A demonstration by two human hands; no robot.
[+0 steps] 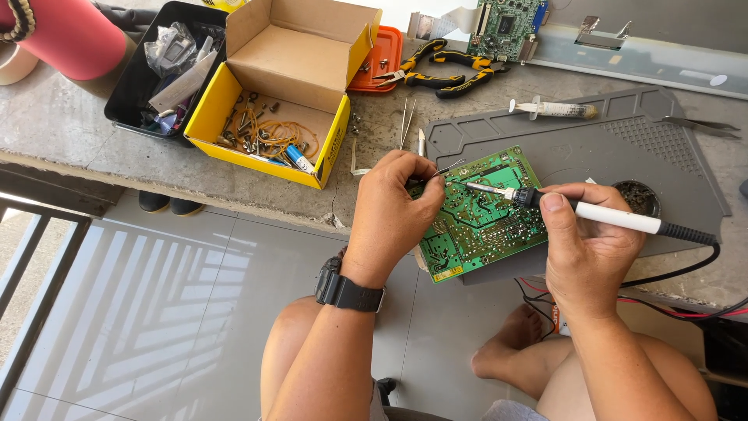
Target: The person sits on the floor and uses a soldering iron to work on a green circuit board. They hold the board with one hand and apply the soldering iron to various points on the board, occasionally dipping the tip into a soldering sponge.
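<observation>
Concrete ledge point(70, 132) runs across the far half of the view, tiled floor nearer; grey work mat point(608, 156) lies on the ledge at right; open yellow cardboard box point(269, 101) sits far left of the mat, holding small loose parts; black tray point(136, 86) just left of the box; green circuit board point(479, 214) rests on the mat's near left corner, solder side up, overhanging the ledge edge; left hand point(389, 214) lies over the board's left end, fingers curled shut, pinching a thin wire or tool at the board's far edge, which one I cannot tell; right hand point(588, 242) at the board's right, fingers closed around the white soldering iron point(592, 212), tip down on the board's upper middle; pliers point(440, 70) far beyond the mat; syringe point(553, 109) on the mat's far edge.
</observation>
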